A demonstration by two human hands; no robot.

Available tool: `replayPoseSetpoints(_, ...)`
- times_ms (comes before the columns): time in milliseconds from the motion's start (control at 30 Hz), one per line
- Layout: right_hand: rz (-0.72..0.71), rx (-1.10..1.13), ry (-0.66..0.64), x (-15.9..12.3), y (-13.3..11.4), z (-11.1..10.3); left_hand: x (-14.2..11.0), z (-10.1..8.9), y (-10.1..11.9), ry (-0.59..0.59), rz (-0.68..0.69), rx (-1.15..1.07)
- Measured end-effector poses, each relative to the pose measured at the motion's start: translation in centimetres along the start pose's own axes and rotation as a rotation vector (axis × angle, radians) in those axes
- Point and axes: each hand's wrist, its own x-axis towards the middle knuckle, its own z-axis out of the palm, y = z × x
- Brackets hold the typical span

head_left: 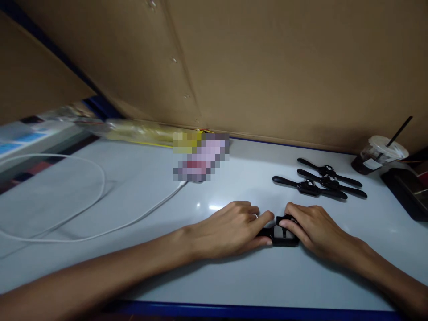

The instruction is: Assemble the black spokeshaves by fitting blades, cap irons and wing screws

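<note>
A black spokeshave (pixel 285 241) is between my hands, low over the white table. My left hand (pixel 238 229) is closed around its left handle, thumb near the body. My right hand (pixel 309 223) grips the other end, its thumb and fingers at the top of the body, where a small dark part shows. Most of both handles is hidden by my fingers. Beyond my right hand lie three more black spokeshaves, a near one (pixel 309 187), a middle one (pixel 331 182) and a far one (pixel 327 170), side by side with handles outstretched.
A lidded plastic cup (pixel 374 156) with a dark straw stands at the back right, beside a black tray-like object (pixel 403 191). A pixelated phone-like object (pixel 203 158) with a white cable (pixel 147 217) lies back left. Behind it is a yellow wrapped roll (pixel 143 132). A cardboard wall (pixel 267 67) closes the back.
</note>
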Motion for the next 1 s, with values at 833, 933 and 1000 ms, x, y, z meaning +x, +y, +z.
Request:
replayPoseSetpoints(833,-0.063,-0.101,0.113,-0.2,-0.1,-0.8,0.1,0.0,0.1,0.013,-0.007,-0.014)
replayPoseSetpoints(933,-0.029,-0.022,0.025,-0.2,-0.6,-0.6,0.0,-0.1,0.0,0.015,-0.001,-0.027)
replayPoseSetpoints(1000,0.039,0.056,0.035,0.0,-0.4,-0.5,0.0,-0.2,0.0,0.013,-0.001,-0.024)
